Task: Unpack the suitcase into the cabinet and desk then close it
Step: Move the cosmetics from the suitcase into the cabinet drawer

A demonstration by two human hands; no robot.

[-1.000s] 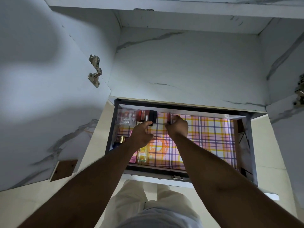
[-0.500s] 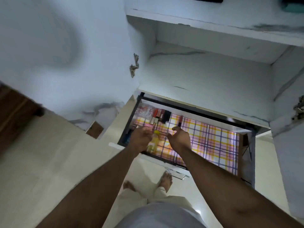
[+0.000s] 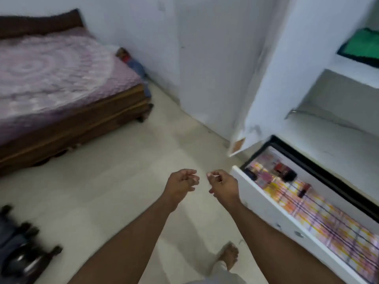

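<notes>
While standing barefoot on pale floor (image 3: 106, 197), one foot (image 3: 229, 256) showing at the bottom edge, reaching both arms forward over open floor. Left hand (image 3: 181, 184) hovering with fingers loosely curled, gripping nothing; right hand (image 3: 223, 184) just beside it, fingers likewise loosely curled and holding nothing, the two hands near but apart. Lying dark and blurred at the lower left edge, suitcase (image 3: 18, 249), well apart from both hands; whether open or closed, cannot tell. Standing pulled out just right of the right hand, white drawer (image 3: 272, 210) of the cabinet (image 3: 272, 64), lined with plaid paper (image 3: 328, 220), small cosmetics (image 3: 281, 169) sitting at its far left end, too blurred to name singly. Rising above the drawer, white shelves, a green cloth (image 3: 363, 46) lying on the upper one. Sitting farther off at the left, wooden bed (image 3: 67, 111) under a purple patterned cover (image 3: 51, 72), against a white wall (image 3: 143, 27).
</notes>
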